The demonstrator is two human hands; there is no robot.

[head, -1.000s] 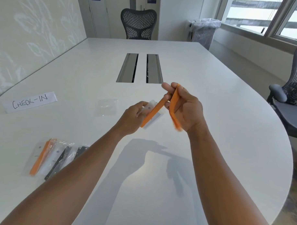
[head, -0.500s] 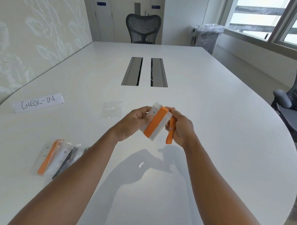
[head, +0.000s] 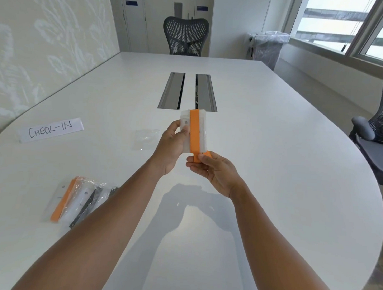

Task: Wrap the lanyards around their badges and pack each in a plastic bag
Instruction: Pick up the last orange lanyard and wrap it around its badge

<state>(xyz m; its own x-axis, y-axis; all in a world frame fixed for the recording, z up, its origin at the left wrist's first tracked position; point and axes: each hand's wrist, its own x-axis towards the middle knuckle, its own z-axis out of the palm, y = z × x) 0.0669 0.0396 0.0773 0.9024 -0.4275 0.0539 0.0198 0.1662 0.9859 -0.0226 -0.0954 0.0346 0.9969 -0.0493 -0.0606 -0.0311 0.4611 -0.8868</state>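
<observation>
Where a paper sign (head: 51, 130) lettered "CHECK-IN" lies on the white tabletop (head: 272, 169), one empty clear bag (head: 145, 139) is seen beside it and a pile of bagged badges (head: 75, 200) nearer, their number unclear. One white badge (head: 193, 130) is held upright above the tabletop by the left hand (head: 172, 148), one orange lanyard (head: 195, 134) being wound around it. The lanyard's loose end is pinched by the right hand (head: 213, 170).

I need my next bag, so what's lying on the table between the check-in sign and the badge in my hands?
In the head view, one empty clear plastic bag lies flat between the check-in sign and the badge; otherwise bare table.
</observation>
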